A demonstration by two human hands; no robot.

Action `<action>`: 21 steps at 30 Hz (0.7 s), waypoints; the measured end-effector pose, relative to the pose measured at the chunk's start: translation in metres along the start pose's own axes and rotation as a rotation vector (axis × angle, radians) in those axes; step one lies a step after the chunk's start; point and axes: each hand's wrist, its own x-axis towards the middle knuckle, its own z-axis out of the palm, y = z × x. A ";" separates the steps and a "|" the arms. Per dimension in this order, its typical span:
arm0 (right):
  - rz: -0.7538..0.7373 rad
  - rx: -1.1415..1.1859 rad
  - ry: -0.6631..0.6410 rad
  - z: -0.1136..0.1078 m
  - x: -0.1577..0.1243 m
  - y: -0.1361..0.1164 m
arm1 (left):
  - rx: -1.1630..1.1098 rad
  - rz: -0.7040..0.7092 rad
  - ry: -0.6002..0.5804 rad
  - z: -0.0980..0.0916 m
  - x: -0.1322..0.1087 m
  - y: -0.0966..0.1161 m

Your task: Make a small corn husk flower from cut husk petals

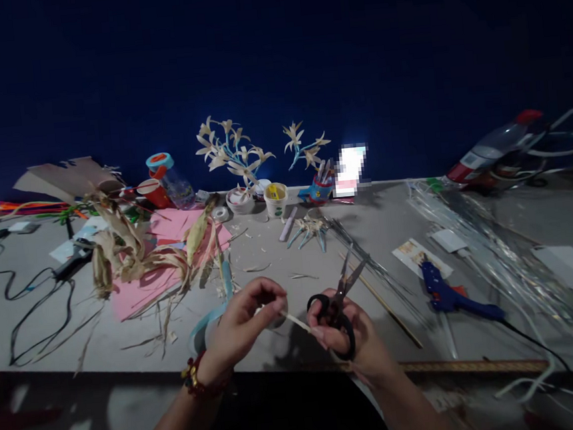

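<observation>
My left hand is closed, thumb and fingers pinching one end of a thin pale strip, perhaps corn husk. The strip's other end reaches the fingertips of my right hand. That hand is also closed around a pair of black-handled scissors, whose blades stand apart and point away from me. Beyond the scissors lie small pale husk flowers with blue-wrapped stems. Left of my left hand, dried corn husks are heaped on pink paper sheets. A roll of light-blue tape is partly hidden by my left wrist.
A blue hot glue gun lies to the right, near bundled clear strips and thin wires. Along the back stand husk flower branches, a white cup, a pixelated bright screen and a tilted bottle. Black cables lie left.
</observation>
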 end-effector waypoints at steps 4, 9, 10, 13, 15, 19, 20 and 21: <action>-0.031 0.044 0.054 0.001 -0.003 0.000 | 0.179 0.279 0.396 -0.003 -0.009 -0.008; -0.040 0.036 0.049 0.003 -0.003 0.001 | 0.062 0.112 0.195 0.010 -0.024 -0.019; -0.047 0.022 0.045 0.003 -0.002 0.001 | 0.003 0.057 0.127 0.014 -0.026 -0.020; -0.066 -0.022 0.039 0.005 -0.001 0.003 | -0.137 -0.028 0.055 0.024 -0.025 -0.022; -0.058 -0.039 0.028 0.005 -0.002 0.004 | -0.172 -0.020 0.064 0.027 -0.024 -0.021; -0.055 -0.039 0.022 0.004 -0.002 0.006 | -0.192 -0.008 0.075 0.029 -0.020 -0.018; -0.062 -0.042 0.030 0.004 -0.002 0.007 | -0.197 -0.015 0.070 0.030 -0.020 -0.018; -0.068 -0.048 0.036 0.003 -0.003 0.008 | -0.205 -0.022 0.066 0.030 -0.020 -0.017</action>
